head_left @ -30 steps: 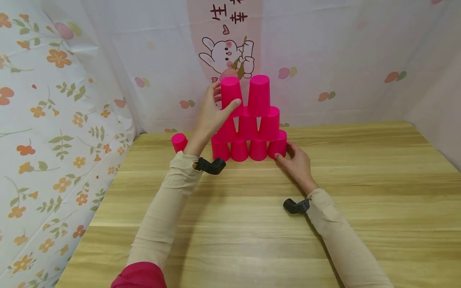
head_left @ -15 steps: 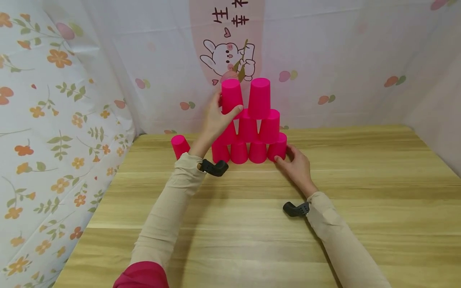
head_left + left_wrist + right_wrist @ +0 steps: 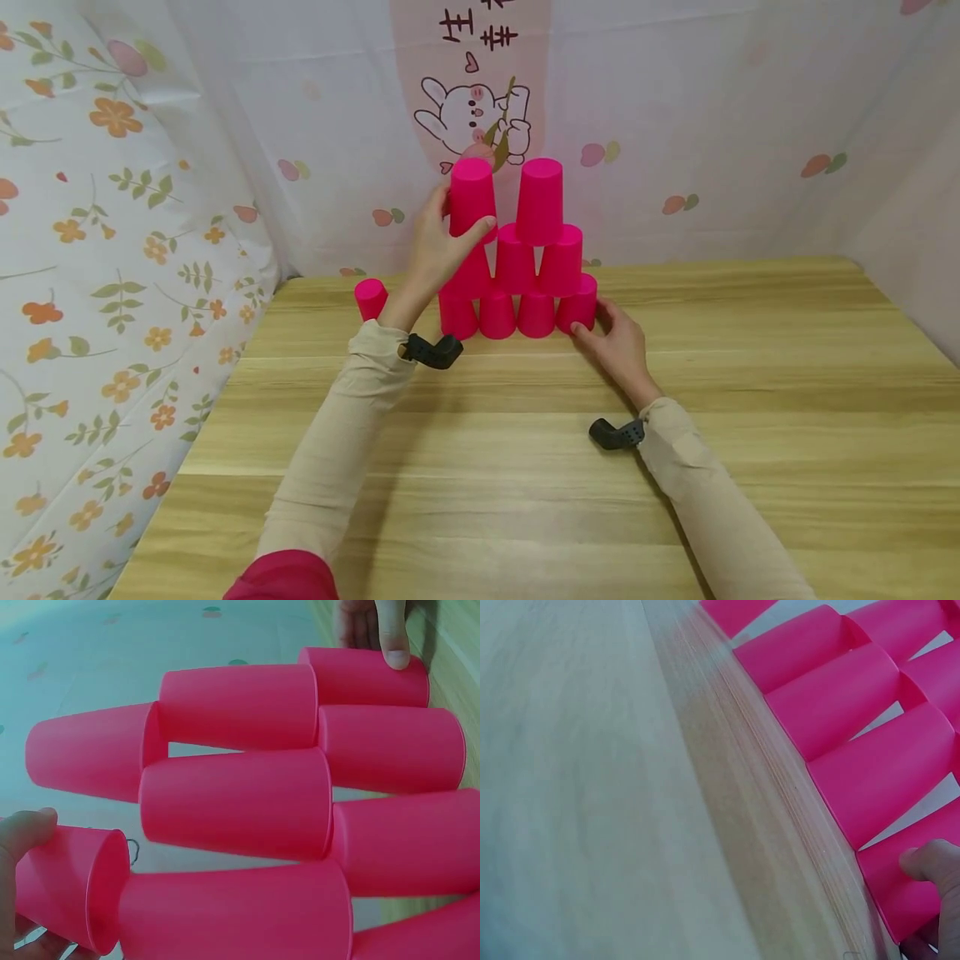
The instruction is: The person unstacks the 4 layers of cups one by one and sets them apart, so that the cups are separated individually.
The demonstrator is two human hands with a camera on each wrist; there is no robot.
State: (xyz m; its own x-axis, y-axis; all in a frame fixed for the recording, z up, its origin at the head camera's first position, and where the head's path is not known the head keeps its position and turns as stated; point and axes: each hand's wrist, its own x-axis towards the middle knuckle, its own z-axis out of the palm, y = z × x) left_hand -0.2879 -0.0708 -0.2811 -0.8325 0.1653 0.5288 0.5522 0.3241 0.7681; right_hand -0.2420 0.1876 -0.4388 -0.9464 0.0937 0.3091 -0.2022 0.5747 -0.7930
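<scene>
Pink cups stand upside down in a stepped stack on the table. My left hand (image 3: 438,254) grips a pink cup (image 3: 471,193) at the upper left of the stack, thumb in front and fingers behind. In the left wrist view this cup (image 3: 64,881) is slightly tilted, its rim close over the left middle-row cup (image 3: 236,915). Beside it, another cup (image 3: 540,200) sits on top of the middle row. My right hand (image 3: 621,346) holds the rightmost bottom-row cup (image 3: 577,302), its thumb on the near side, as the right wrist view also shows.
A single pink cup (image 3: 371,298) stands left of the stack, partly hidden by my left forearm. The wooden table (image 3: 525,467) reaches back to a white patterned cloth (image 3: 712,125). Another floral cloth (image 3: 127,300) hangs along the left side.
My left hand and its cup have shifted slightly left, away from the other top cup. The right hand keeps its place on the bottom-row cup.
</scene>
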